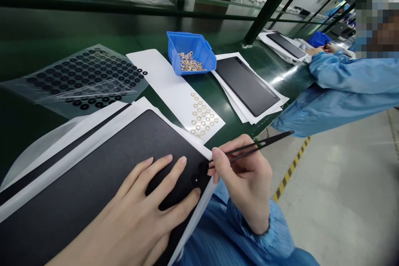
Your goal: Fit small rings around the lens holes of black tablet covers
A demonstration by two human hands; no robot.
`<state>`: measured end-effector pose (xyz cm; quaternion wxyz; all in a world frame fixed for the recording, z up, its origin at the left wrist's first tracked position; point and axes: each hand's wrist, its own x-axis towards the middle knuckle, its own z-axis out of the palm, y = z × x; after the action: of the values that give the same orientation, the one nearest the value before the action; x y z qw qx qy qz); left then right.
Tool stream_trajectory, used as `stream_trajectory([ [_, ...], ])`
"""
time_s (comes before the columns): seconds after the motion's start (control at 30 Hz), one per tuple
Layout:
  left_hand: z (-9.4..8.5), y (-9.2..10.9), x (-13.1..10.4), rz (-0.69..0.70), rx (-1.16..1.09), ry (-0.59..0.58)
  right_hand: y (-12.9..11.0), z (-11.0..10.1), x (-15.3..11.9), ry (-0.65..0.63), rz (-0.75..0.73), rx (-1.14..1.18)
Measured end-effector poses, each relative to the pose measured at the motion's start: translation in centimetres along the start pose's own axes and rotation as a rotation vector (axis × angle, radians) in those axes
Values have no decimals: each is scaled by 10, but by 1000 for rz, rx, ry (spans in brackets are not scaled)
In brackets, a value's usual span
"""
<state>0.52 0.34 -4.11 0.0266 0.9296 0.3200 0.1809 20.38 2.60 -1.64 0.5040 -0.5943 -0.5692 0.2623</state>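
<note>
A large dark flat panel [109, 166] lies on white sheets in front of me. Across it rests my left hand [143, 208], fingers spread and pressed flat near the right corner. My right hand [243, 174] pinches black tweezers [249, 149], whose tips are at a small black ring [203, 168] at that corner; whether the tips grip it I cannot tell. Beside it is a dark round hole or ring [196, 180]. Beyond the panel, a white strip [165, 87] carries rows of small tan rings [202, 116], with two black rings at its far left edge.
A clear sheet [93, 75] of black rings lies at the left. Behind the strip stands a blue bin [190, 52] of small tan rings. Another dark panel [246, 85] on white paper is to its right. A co-worker in blue sleeves [352, 75] works farther right. Green posts [268, 6] support a shelf.
</note>
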Motion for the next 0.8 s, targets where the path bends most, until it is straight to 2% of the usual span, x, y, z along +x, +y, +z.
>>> stream_trajectory([
  [0.23, 6, 2, 0, -12, -5, 13, 2, 1, 1, -97, 66, 7],
  [0.4, 5, 3, 1, -16, -12, -11, 0, 2, 0, -75, 29, -11],
  [0.63, 5, 0, 0, 0, -20, 33, 3, 3, 1, -98, 24, -63],
  [0.8, 5, -1, -1, 20, -25, 45, 3, 2, 3, -184, 55, -5],
])
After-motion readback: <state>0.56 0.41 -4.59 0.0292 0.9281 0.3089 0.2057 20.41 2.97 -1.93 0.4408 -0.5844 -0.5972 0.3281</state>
